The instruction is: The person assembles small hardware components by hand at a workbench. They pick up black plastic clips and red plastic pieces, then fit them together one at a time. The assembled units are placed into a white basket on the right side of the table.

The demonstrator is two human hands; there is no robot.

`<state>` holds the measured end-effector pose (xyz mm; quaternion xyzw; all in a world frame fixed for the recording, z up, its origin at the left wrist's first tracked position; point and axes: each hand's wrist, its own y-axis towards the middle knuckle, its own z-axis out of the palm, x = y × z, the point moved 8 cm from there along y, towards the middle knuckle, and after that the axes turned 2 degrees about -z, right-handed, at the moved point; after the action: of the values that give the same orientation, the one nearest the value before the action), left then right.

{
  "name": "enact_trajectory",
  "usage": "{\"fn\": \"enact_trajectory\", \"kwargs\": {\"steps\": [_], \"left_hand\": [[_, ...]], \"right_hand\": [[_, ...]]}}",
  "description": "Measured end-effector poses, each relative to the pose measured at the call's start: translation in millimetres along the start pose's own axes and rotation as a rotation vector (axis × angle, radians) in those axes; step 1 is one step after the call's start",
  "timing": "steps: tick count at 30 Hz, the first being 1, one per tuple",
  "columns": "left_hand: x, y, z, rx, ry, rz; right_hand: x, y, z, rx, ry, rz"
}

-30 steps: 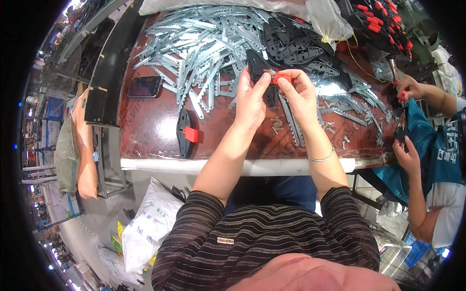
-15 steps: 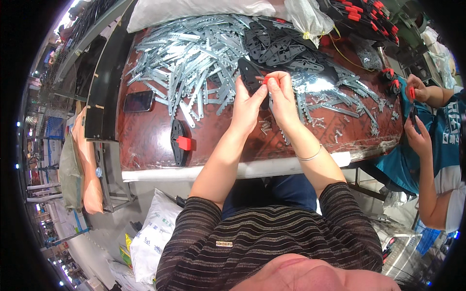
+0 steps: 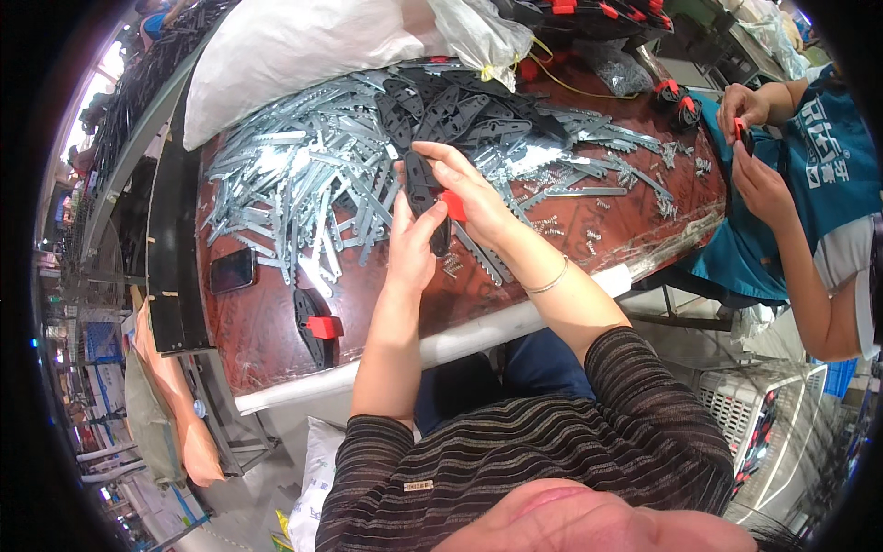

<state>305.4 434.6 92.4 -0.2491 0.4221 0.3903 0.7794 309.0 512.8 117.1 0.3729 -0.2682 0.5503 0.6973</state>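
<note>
Item: my left hand point(image 3: 411, 248), thumb pressed on top of a black plastic piece point(image 3: 421, 184), fingers at its outer side; the piece is clasped and lifted just above the worktop point(image 3: 262, 320). Its long body slants away from me, probably so that the red block point(image 3: 453, 205) on its side faces my other hand.

Item: my right hand point(image 3: 474, 193), fingers extended past the upper part of the piece, the red block close against the palm side. Thumb hidden; I cannot tell whether it grips or only steadies.

Surface: red-brown, glossy, a white roll point(image 3: 515, 319) along the near edge. To the left, a second black piece with a red block point(image 3: 322, 327), lying apart, perhaps put aside to leave the middle free; beyond it, a dark phone point(image 3: 233, 271). To the right, loose springs point(image 3: 546, 226), within reach. Farther back, a heap of toothed metal strips point(image 3: 285, 175), tangled in all directions; beside it, a pile of black plastic pieces point(image 3: 441, 115), presumably grouped by kind for easy picking.

At the back: one large white sack point(image 3: 303, 64), resting behind the heap.

Room: to the right, a co-worker in a teal apron point(image 3: 814, 152), both hands at a small red and black part point(image 3: 741, 134). Far left, crowded shelving, too blurred to itemise.
</note>
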Motion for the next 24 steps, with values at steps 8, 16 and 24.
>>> {"fn": "enact_trajectory", "kwargs": {"steps": [8, 16, 24], "left_hand": [[13, -2, -3, 0.008, 0.073, 0.003], [19, -10, 1, 0.100, 0.083, -0.103], [29, -1, -4, 0.088, 0.012, -0.085]], "right_hand": [[-8, -5, -4, -0.087, 0.030, 0.031], [-11, -5, -10, -0.082, -0.006, 0.012], [-5, -4, -14, -0.167, -0.197, -0.105]]}}
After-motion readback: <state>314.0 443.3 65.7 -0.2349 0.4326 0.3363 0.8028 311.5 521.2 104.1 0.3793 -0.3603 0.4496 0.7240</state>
